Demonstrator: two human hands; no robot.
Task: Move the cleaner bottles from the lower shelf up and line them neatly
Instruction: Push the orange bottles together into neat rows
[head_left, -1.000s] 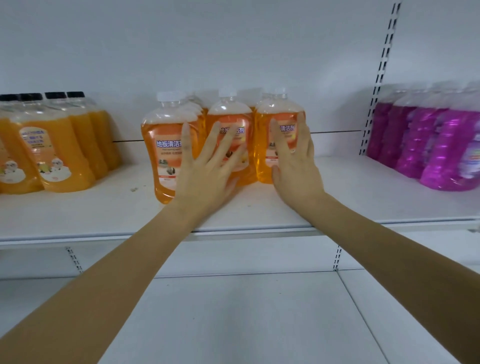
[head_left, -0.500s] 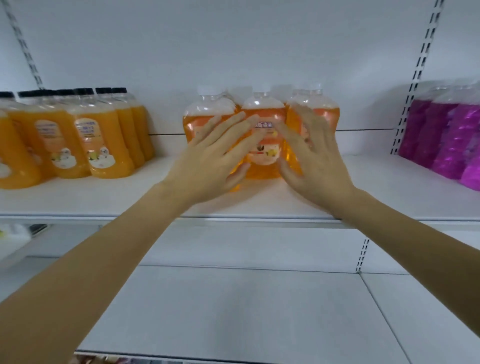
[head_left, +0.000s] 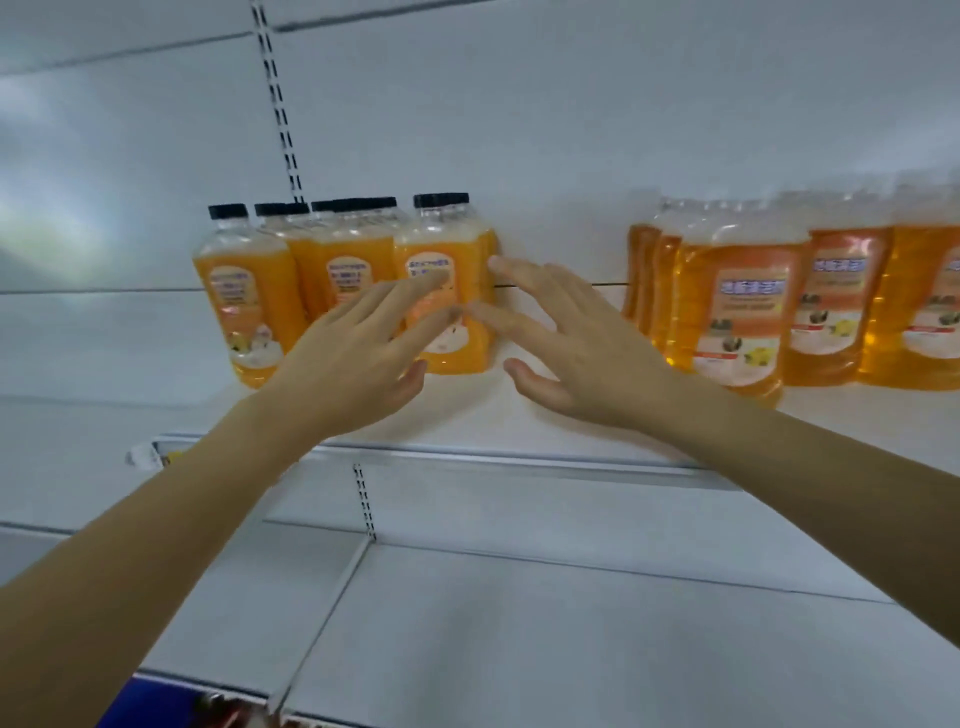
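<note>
Several orange bottles with black caps (head_left: 447, 291) stand in a tight group on the upper shelf (head_left: 467, 426). My left hand (head_left: 358, 358) reaches toward the rightmost of them with fingers spread, its fingertips in front of the label. My right hand (head_left: 576, 343) is stretched out just right of that bottle, fingers straight, index tip by the bottle's side. Whether either hand touches the bottle is unclear through the blur. To the right stand several amber cleaner bottles with orange labels (head_left: 737, 317), in rows.
The lower shelf (head_left: 519, 634) below is bare white metal, split by a divider seam. A slotted upright (head_left: 283, 119) runs up the back wall. Something blue and red shows at the bottom edge (head_left: 171, 712).
The view has swung left. Both hands left the amber cleaner bottles and moved left to the black-capped orange bottles; the purple bottles are out of view.
</note>
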